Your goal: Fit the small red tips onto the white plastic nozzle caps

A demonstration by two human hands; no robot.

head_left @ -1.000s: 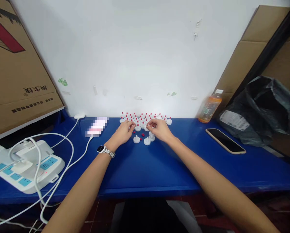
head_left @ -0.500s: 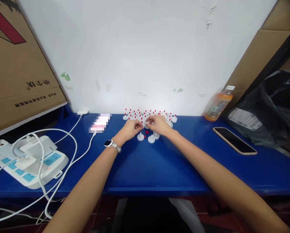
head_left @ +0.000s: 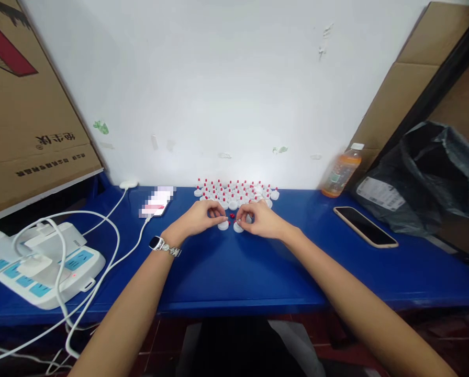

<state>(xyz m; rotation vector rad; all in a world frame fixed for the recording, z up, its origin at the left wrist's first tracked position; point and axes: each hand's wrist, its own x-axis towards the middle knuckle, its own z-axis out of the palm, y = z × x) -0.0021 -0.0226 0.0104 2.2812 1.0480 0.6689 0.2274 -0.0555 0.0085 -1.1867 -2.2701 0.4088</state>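
Observation:
A cluster of small white caps with red tips (head_left: 234, 191) stands on the blue table (head_left: 238, 267) against the white wall. My left hand (head_left: 201, 218), with a watch on its wrist, rests its fingertips on a plain white cap (head_left: 223, 225). My right hand (head_left: 259, 220) pinches another white cap (head_left: 238, 228). A few loose red pieces (head_left: 232, 216) lie between the two hands. What the curled fingers hold beyond the caps is too small to tell.
A white power strip (head_left: 42, 267) with plugs and cables sits at the left. A charging phone (head_left: 156, 201) lies left of the caps, another phone (head_left: 365, 226) to the right. An orange drink bottle (head_left: 339, 172), a black bag (head_left: 431, 178) and cardboard boxes (head_left: 26, 104) surround the table.
Both hands have drawn back from the cluster toward me and now sit on the two plain white caps in front of it. The view has shifted slightly.

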